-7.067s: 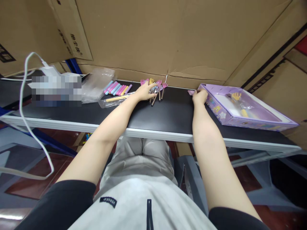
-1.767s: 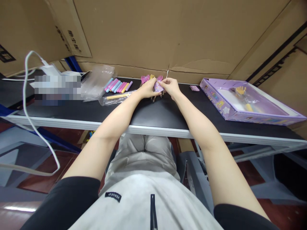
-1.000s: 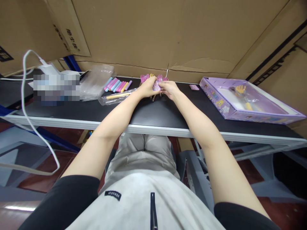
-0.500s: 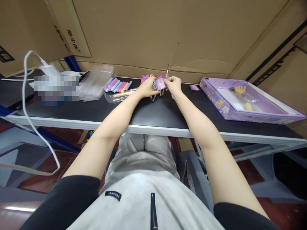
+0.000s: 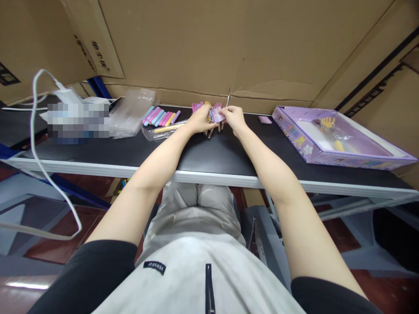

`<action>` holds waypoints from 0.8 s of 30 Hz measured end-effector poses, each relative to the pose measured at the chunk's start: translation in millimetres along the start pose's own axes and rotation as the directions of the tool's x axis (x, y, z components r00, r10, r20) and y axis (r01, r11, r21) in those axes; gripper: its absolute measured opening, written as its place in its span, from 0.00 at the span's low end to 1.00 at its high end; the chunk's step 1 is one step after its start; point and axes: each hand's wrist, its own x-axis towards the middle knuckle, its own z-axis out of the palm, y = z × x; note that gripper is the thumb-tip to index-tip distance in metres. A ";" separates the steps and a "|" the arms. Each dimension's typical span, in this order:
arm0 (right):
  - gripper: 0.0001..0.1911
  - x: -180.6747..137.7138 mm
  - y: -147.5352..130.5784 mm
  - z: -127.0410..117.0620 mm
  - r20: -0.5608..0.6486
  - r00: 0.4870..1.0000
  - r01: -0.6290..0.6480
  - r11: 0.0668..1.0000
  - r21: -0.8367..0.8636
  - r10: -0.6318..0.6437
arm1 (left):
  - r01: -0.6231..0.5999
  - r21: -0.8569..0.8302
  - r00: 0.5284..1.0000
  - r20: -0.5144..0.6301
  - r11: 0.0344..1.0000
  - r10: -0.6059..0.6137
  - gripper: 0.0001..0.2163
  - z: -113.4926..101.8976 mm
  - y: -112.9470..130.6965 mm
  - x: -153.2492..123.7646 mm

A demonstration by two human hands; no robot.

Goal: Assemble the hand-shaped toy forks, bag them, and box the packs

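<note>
Right hand [image 5: 234, 120] moved from box [image 5: 295, 134], pinching purple card [image 5: 217, 115], left hand [image 5: 198, 121] grip hidden, unclear

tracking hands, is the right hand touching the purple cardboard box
No, the right hand pinches a pink printed card, left of the purple cardboard box.

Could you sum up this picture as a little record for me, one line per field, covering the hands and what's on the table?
Surface: black table
Right hand: fingertips pinching the right edge of a pink-purple card
Left hand: at the card's left side; grip unclear
By the hands: claw-headed rods
Further left: yellow stick in a clear bag, row of pastel sticks, clear bags
Further right: second card, purple box with a yellow claw-headed piece inside
</note>
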 end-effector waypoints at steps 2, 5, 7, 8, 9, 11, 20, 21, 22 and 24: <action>0.14 -0.3 0.8 0.0 0.007 1.000 0.005 1.000 0.001 -0.005 | -0.002 0.005 1.000 -0.004 1.000 0.002 0.31 -0.1 0.7 0.1; 0.14 -1.4 0.5 -0.8 0.010 1.000 0.011 1.000 0.013 -0.011 | -0.016 0.022 1.000 -0.013 1.000 0.016 0.32 -1.8 5.0 -0.8; 0.13 -2.5 0.0 -1.3 0.017 1.000 0.017 1.000 0.021 -0.017 | -0.029 0.039 0.999 -0.012 0.999 0.029 0.32 -3.5 8.5 -1.8; 0.12 -3.1 -0.3 -1.4 0.021 1.000 0.017 1.000 0.023 -0.018 | -0.035 0.046 0.999 -0.010 0.998 0.035 0.31 -4.2 9.7 -2.3; 0.12 -3.9 -0.6 -1.5 0.026 1.000 0.017 1.000 0.025 -0.017 | -0.040 0.052 0.999 -0.007 0.998 0.041 0.30 -4.7 10.4 -2.7; 0.13 -5.8 -1.6 -1.5 0.036 0.999 0.010 1.000 0.026 -0.011 | -0.049 0.054 0.999 -0.007 0.997 0.049 0.29 -5.1 10.0 -2.9; 0.10 -1.1 0.5 -3.5 0.076 0.997 0.005 1.000 0.024 -0.007 | 0.011 -0.030 1.000 -0.009 0.999 -0.012 0.33 -11.6 13.1 -2.8; 0.11 2.2 2.2 -4.9 0.059 0.998 0.013 1.000 0.027 -0.014 | 0.044 -0.055 0.999 0.004 0.997 -0.044 0.34 -14.0 15.7 -3.7; 0.12 6.0 4.1 -6.7 0.041 0.999 0.020 0.999 0.030 -0.021 | 0.088 -0.081 0.996 0.017 0.993 -0.087 0.34 -16.7 18.1 -4.9; 0.14 14.3 8.4 -11.3 0.004 0.999 0.033 0.999 0.038 -0.033 | 0.193 -0.127 0.981 0.028 0.973 -0.191 0.30 -22.3 21.9 -7.1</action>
